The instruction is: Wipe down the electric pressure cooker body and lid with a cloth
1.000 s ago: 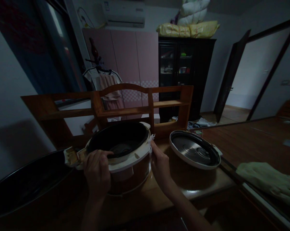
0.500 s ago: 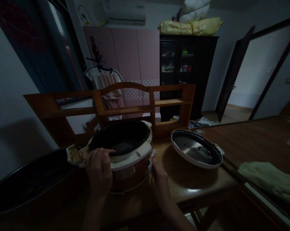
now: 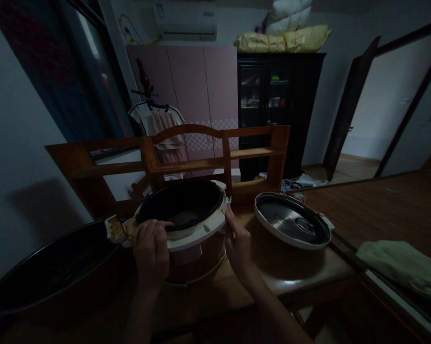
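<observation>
An electric cooker [image 3: 195, 265] with a dark inner pot [image 3: 184, 203] and a pale, stained rim stands uncovered on the wooden desk [image 3: 272, 279]. My left hand [image 3: 151, 248] is closed over the near-left part of that rim, its thumb side toward the pot. Against the cooker's right side, just below the rim, my right hand [image 3: 238, 239] presses a crumpled white wipe [image 3: 228, 201]; most of the wipe is hidden behind the fingers. The round lid [image 3: 290, 222] lies to the right with its metal inner face up.
A large dark basin [image 3: 50, 272] sits close on the left. Behind the cooker rises a wooden shelf rack [image 3: 186, 166]. At the right, a pale green cloth [image 3: 401, 265] lies beyond the desk edge.
My right hand has slid the wipe upward along the cooker's right side, toward the rim. My left hand keeps its hold on the rim. The view has shifted slightly.
</observation>
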{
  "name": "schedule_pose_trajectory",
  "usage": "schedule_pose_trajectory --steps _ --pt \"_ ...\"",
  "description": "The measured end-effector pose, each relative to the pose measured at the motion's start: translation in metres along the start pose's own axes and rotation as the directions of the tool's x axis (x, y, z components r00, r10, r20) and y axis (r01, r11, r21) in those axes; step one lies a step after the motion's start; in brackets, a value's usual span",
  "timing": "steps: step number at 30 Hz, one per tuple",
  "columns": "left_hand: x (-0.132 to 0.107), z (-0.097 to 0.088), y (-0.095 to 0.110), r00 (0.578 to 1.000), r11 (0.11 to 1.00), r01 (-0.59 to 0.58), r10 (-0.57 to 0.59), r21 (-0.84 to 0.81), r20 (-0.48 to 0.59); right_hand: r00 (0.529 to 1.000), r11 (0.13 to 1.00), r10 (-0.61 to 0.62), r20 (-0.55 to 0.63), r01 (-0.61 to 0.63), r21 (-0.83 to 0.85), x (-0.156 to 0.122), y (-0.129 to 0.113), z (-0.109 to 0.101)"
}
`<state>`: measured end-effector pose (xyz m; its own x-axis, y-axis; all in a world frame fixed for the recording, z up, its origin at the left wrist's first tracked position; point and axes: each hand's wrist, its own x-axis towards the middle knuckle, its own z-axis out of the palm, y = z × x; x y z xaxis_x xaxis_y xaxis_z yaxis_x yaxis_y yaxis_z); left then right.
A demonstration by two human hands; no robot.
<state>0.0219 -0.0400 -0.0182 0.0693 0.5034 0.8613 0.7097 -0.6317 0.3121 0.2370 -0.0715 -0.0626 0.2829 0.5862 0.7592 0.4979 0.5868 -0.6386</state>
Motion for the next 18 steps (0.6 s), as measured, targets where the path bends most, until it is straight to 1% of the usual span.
schedule_pose_trajectory --steps 4,7,11,14,18 --pt "-0.001 0.001 -0.002 1.000 1.000 -0.004 0.004 0.010 0.001 0.998 0.998 -0.060 0.014 0.060 -0.019 0.000 0.006 -0.002" --pt "-0.001 0.000 -0.002 1.000 1.000 0.005 -0.005 0.020 0.009 0.997 0.997 -0.070 0.026 0.070 -0.023 0.000 0.006 -0.003" --pt "0.000 0.000 0.000 1.000 1.000 0.001 -0.001 0.015 0.017 0.999 0.999 -0.043 0.024 0.043 -0.010 -0.001 0.008 -0.004" --pt "0.000 0.000 0.001 1.000 1.000 0.010 -0.010 0.015 0.012 1.000 0.999 -0.019 0.023 0.018 0.045 -0.005 0.012 -0.004" --pt "-0.001 0.000 0.000 0.999 0.999 0.030 -0.030 0.016 0.013 0.998 0.991 0.065 0.014 -0.066 0.116 -0.014 0.016 -0.003"
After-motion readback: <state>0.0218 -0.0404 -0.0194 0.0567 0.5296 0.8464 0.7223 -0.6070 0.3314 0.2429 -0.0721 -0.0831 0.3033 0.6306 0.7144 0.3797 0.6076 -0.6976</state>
